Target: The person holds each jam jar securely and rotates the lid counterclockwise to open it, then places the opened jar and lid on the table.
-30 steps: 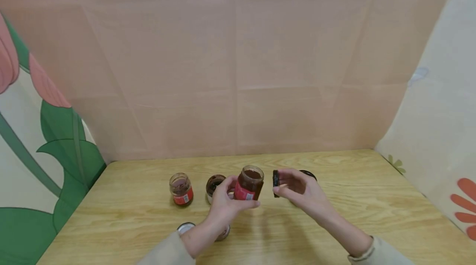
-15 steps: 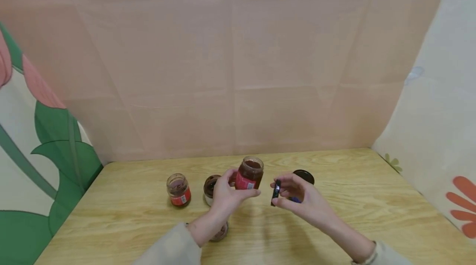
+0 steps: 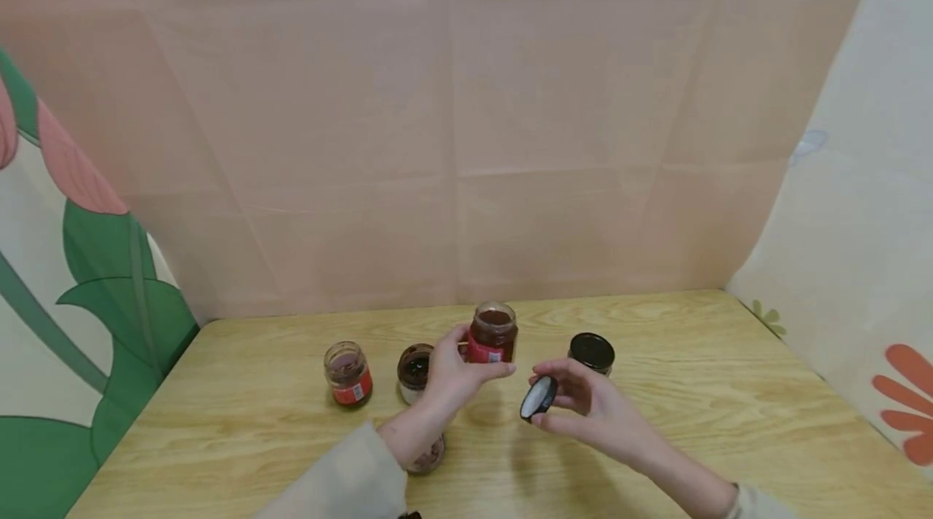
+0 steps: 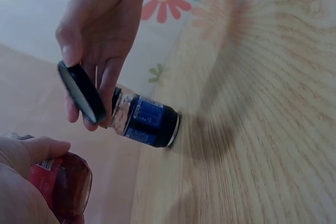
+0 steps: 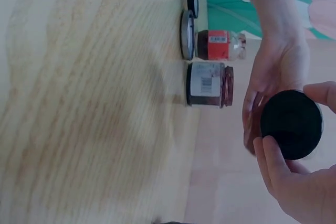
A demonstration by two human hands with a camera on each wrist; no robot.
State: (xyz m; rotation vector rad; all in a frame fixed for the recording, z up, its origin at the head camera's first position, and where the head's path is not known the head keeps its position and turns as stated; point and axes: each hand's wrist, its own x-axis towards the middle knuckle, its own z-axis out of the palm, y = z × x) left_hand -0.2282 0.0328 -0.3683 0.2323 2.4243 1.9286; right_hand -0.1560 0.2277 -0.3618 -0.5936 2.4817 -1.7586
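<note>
My left hand point(image 3: 455, 377) grips a glass jar point(image 3: 494, 334) with a red label and dark brown contents. The jar is held above the table, and its mouth is uncovered. A little to its right and lower, my right hand point(image 3: 601, 410) pinches a black lid point(image 3: 538, 398) by the rim between thumb and fingers, apart from the jar. The lid's pale inner face shows in the head view; in the right wrist view its black top point(image 5: 291, 124) hides part of the left hand and most of the jar. Beyond the right hand stands a blue-labelled jar point(image 4: 147, 121) with a black lid.
An uncovered red-labelled jar point(image 3: 349, 373) stands at the left of the wooden table point(image 3: 692, 389). Beside it is an uncovered jar point(image 5: 206, 83) with a pale label. Two loose lids lie nearer the front; one lid point(image 3: 428, 457) is partly behind the left forearm.
My right hand has moved down and turned the lid from edge-on to show its inner face. The left hand has raised the jar slightly. The black-lidded jar behind the right hand shows more now.
</note>
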